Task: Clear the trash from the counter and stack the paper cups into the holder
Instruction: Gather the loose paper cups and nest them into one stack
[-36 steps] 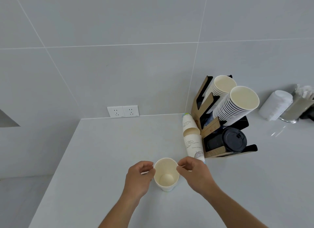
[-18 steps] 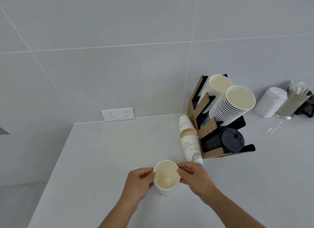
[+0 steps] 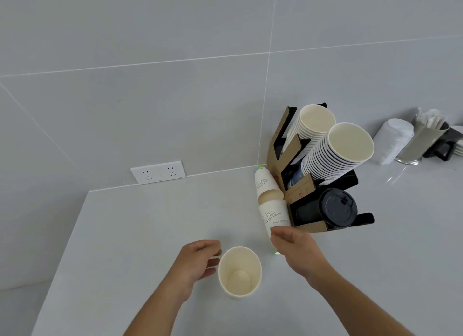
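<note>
An empty cream paper cup [image 3: 240, 271] stands upright on the grey counter [image 3: 140, 235] near me. My left hand [image 3: 198, 263] rests with loosely curled fingers against the cup's left side. Two printed paper cups lie on their sides, end to end, against the holder: the far one [image 3: 265, 182] and the near one [image 3: 274, 215]. My right hand [image 3: 295, 248] closes over the near end of that nearer cup and hides it. The cardboard-and-black cup holder [image 3: 281, 145] carries two slanted cup stacks [image 3: 350, 145] and a row of black lids [image 3: 338, 209].
A double wall socket [image 3: 158, 171] sits just above the counter's back edge. At the far right stand a wrapped white stack [image 3: 395, 140] and a metal container [image 3: 423, 140] with packets. The counter's left edge drops away; tiled wall runs behind.
My right hand has left the upright cup's rim and moved right to the lying printed cup. My left hand has loosened beside the upright cup. The view has shifted.
</note>
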Action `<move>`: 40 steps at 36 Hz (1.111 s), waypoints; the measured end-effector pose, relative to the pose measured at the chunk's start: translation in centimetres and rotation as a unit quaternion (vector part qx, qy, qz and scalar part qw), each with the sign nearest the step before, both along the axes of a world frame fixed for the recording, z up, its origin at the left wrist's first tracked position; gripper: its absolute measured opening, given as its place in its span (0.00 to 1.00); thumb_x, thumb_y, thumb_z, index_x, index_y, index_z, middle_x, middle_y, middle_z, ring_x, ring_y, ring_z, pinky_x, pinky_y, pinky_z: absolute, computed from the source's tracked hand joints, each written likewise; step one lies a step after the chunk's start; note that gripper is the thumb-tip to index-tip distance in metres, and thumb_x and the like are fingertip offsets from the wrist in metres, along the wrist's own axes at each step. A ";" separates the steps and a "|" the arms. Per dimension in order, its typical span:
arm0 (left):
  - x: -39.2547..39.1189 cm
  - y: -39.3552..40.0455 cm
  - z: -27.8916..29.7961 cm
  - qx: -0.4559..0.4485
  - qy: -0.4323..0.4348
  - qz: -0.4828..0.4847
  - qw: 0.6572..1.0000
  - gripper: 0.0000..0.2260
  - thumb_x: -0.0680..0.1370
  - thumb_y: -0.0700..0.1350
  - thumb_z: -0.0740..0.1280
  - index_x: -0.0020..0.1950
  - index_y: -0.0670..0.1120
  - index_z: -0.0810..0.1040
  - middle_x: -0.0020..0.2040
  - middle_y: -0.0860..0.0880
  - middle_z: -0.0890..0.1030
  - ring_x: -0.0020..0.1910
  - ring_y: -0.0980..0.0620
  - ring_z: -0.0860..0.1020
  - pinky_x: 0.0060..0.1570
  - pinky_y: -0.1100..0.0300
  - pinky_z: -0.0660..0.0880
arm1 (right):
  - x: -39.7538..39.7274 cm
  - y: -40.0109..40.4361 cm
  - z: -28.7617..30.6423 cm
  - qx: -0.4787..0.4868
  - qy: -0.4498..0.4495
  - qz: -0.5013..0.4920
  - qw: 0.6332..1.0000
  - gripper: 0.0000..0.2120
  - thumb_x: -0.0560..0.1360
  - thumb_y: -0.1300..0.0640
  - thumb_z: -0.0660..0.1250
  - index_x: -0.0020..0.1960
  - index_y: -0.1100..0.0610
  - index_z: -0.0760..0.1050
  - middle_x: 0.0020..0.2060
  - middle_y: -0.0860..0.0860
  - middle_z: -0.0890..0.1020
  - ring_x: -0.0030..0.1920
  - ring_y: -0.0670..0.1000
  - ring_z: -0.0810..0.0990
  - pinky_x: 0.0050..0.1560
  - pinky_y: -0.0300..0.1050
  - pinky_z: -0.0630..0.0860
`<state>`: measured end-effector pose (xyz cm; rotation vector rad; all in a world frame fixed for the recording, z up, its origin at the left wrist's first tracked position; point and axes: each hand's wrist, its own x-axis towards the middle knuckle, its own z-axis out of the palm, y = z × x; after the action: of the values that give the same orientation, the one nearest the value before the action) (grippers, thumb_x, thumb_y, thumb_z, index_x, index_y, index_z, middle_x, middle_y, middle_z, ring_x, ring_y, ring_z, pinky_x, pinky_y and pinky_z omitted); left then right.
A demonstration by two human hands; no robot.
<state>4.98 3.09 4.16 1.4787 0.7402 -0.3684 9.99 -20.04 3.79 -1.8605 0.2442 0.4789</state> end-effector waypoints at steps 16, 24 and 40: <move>10.9 -3.2 -2.8 -0.037 0.048 -0.093 0.994 0.04 0.77 0.46 0.69 0.48 0.46 0.80 0.47 0.46 0.81 0.46 0.47 0.80 0.48 0.57 0.79 | 5.3 0.9 -2.2 -0.129 0.027 -0.017 0.991 0.26 0.76 0.56 0.66 0.73 0.52 0.67 0.66 0.51 0.75 0.60 0.53 0.76 0.58 0.48 0.76; 13.0 -4.5 -4.3 -0.066 0.074 -0.111 0.989 0.03 0.78 0.44 0.67 0.45 0.47 0.77 0.45 0.46 0.77 0.45 0.46 0.76 0.45 0.58 0.78 | 6.1 0.7 -3.0 -0.161 -0.001 -0.003 0.987 0.24 0.76 0.56 0.67 0.71 0.53 0.70 0.63 0.51 0.77 0.60 0.51 0.77 0.61 0.51 0.76; 13.5 -5.4 -6.3 -0.194 0.117 -0.027 0.974 0.11 0.80 0.45 0.65 0.56 0.39 0.79 0.47 0.41 0.84 0.47 0.44 0.83 0.51 0.49 0.80 | 7.1 2.5 -3.2 -0.177 0.011 0.018 0.984 0.19 0.76 0.57 0.66 0.67 0.54 0.72 0.49 0.48 0.77 0.51 0.49 0.76 0.56 0.52 0.78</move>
<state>18.51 -2.28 -2.12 1.0978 0.7653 -0.6975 17.13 -17.52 0.58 -2.2095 0.3280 0.5061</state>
